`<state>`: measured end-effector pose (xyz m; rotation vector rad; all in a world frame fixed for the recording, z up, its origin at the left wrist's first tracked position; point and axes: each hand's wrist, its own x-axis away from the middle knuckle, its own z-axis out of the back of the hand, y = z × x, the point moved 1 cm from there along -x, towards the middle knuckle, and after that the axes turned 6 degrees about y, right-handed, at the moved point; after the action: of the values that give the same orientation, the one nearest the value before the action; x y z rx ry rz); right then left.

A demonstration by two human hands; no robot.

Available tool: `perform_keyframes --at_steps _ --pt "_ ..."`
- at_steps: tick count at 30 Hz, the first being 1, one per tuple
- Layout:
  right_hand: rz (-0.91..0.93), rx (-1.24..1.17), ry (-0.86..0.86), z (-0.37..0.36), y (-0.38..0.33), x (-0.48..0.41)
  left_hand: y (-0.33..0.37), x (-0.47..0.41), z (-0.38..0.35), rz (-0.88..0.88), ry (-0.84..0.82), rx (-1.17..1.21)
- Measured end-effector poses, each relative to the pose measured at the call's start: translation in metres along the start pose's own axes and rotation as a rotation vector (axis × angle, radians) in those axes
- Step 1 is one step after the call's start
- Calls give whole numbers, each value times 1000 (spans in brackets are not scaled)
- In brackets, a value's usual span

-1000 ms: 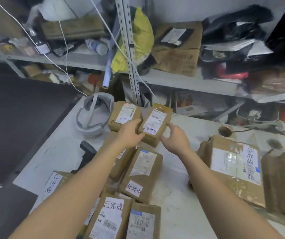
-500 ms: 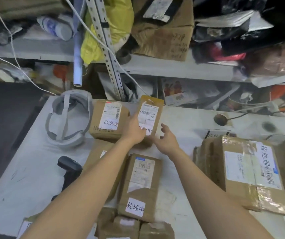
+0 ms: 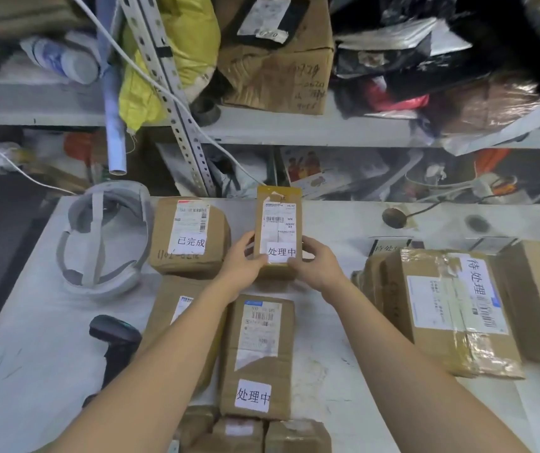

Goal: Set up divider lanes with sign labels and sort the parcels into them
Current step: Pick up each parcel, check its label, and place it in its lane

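Observation:
A small brown parcel (image 3: 278,220) with a shipping label and a white "处理中" sticker lies lengthwise at the back middle of the white table (image 3: 337,371). My left hand (image 3: 240,261) grips its near left corner and my right hand (image 3: 319,261) grips its near right corner. A second "处理中" parcel (image 3: 258,354) lies just in front of it. To the left sits a "已完成" parcel (image 3: 190,237), with another brown parcel (image 3: 180,308) below it partly under my left forearm. Large taped "待处理" parcels (image 3: 451,308) stand at the right.
A grey headset strap (image 3: 103,243) lies at the table's back left. A black barcode scanner (image 3: 115,341) rests at the left front. More small parcels (image 3: 255,433) sit at the near edge. A small sign card (image 3: 389,248) stands behind the right parcels. Cluttered shelves (image 3: 294,129) rise behind.
The small parcel went from tilted in my left hand to flat and straight at the table's back; my right hand closed onto its right corner. The view dropped toward the table.

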<state>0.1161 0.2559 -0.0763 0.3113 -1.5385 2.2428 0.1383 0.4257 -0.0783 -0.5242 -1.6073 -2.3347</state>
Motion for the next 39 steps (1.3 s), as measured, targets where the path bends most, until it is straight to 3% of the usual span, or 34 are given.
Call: perform_keyframes --at_steps 10,24,30,39 --pt "135 -87 95 24 -51 55 36 43 17 -250 39 180" --pt "357 -164 291 105 -84 164 116 139 0 -600 54 124" --pt "386 -227 342 183 -53 213 139 200 -61 -622 3 139" --pt "386 -120 401 339 39 274 161 297 -222 -573 -89 150"
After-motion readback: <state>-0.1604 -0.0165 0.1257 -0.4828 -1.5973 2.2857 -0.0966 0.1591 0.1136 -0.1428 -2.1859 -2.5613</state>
